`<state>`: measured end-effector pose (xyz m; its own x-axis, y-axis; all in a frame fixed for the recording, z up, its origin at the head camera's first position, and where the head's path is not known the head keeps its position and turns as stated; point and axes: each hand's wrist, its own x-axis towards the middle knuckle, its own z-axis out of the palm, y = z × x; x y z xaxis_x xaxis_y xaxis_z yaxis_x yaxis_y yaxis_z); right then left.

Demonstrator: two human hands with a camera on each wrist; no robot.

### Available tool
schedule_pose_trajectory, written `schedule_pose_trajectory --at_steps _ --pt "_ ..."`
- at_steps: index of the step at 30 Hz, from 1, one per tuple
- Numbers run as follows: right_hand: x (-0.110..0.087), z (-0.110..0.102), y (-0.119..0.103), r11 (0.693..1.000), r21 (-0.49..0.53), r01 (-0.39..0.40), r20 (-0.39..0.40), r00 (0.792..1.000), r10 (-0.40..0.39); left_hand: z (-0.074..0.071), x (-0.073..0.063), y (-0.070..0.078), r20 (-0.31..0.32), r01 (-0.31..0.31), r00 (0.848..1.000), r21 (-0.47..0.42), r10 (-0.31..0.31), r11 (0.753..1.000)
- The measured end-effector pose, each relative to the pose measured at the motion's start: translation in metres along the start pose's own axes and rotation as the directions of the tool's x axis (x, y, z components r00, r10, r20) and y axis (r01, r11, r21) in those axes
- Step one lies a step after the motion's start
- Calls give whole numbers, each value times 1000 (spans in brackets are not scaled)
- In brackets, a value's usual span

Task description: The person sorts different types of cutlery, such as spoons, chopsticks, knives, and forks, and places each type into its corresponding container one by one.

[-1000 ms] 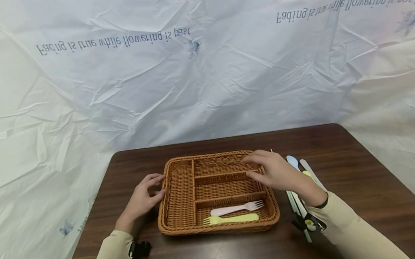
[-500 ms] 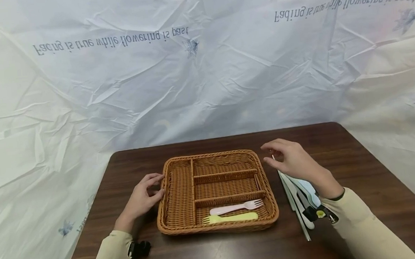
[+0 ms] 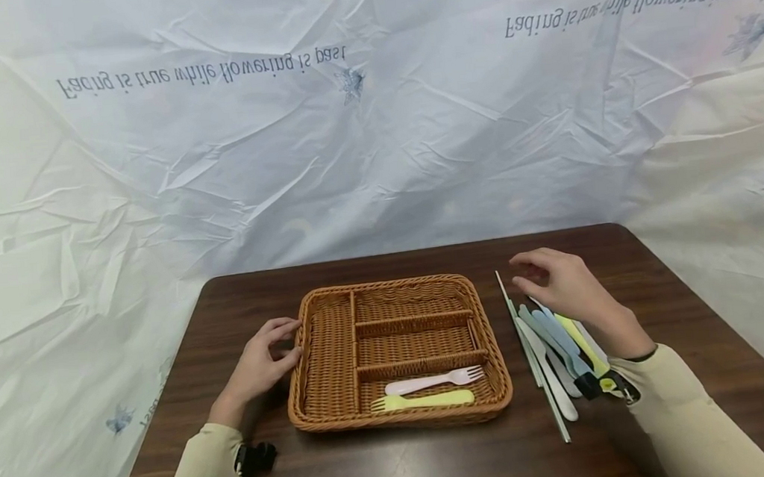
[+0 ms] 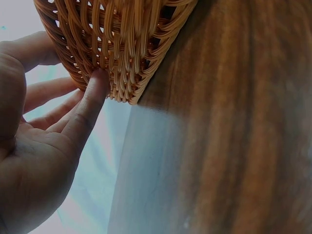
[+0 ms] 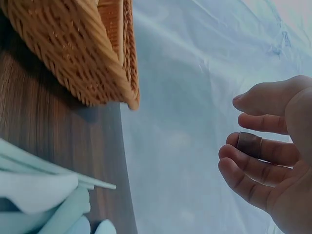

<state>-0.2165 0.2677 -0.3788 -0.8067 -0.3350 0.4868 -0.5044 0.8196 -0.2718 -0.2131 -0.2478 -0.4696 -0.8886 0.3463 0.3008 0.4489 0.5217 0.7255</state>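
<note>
A brown wicker basket [image 3: 336, 428] with dividers lies on the table. In its front right compartment are a pale pink fork [image 3: 434, 381] and a yellow fork [image 3: 428, 400]. My left hand [image 3: 263, 360] touches the basket's left side; the left wrist view shows the thumb and fingers against the woven wall [image 4: 122, 58]. Above the pile of cutlery to the right of the basket hangs my right hand [image 3: 561, 284], its fingers loosely bent around nothing. That pile includes pale green chopsticks [image 3: 529, 354], a white-handled utensil [image 3: 551, 379], blue-grey handles [image 3: 558, 333] and a yellow handle [image 3: 586, 346], partly covered by the right wrist.
The dark wooden table [image 3: 399, 462] has a rounded far right corner. White printed sheeting [image 3: 375, 156] hangs behind and on both sides of it. A wrist camera [image 3: 258, 458] is strapped to the left sleeve, another [image 3: 602, 384] to the right.
My right hand has moved right, from over the basket's right compartments to above the cutlery pile, uncovering more of the utensils. My left hand and both forks stay put.
</note>
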Motion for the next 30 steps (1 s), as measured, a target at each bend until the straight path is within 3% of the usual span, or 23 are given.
schedule_pose_trajectory --at_steps 10,18,30 --pt "-16 -5 27 982 -3 -190 77 979 189 2 1 1 9 12 1000 7 -12 1000" --pt "-19 -5 39 974 -5 -227 106 968 226 0 3 1 -13 -17 1000 2 17 1000" --pt "-27 -2 48 961 1 -278 149 950 275 -1 1 1 -5 -12 1000 17 12 1000"
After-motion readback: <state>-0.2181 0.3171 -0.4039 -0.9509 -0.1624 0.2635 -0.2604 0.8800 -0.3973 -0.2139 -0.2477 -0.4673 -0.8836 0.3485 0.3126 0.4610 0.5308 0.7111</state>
